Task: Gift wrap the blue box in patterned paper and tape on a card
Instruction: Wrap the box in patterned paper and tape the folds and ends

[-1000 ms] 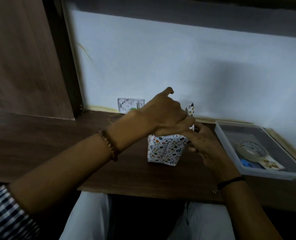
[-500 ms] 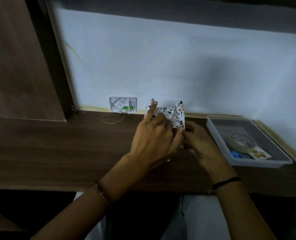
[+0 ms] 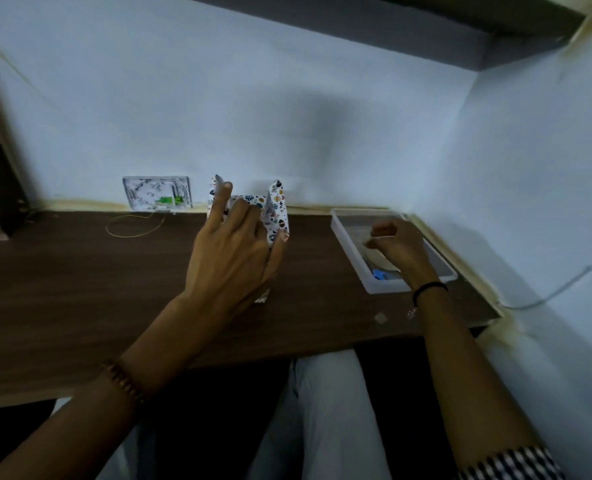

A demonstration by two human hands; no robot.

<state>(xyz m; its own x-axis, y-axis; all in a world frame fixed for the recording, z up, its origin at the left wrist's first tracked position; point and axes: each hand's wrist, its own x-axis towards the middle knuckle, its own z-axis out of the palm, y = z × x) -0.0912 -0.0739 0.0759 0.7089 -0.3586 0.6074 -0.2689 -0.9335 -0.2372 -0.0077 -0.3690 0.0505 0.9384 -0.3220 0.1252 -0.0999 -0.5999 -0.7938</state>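
While left hand [image 3: 232, 261] presses flat-fingered on the wrapped box [image 3: 276, 213], right hand [image 3: 396, 245] curls over the tape roll [image 3: 379, 259], grip unclear; next: peel strip, seal end.

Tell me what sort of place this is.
Probably a built-in desk nook in a home or office: a dark wooden desk set into a corner of pale walls, a wall socket behind, a shelf overhead.

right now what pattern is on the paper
The paper is white with small multicoloured spots and shapes. It shows best in the head view.
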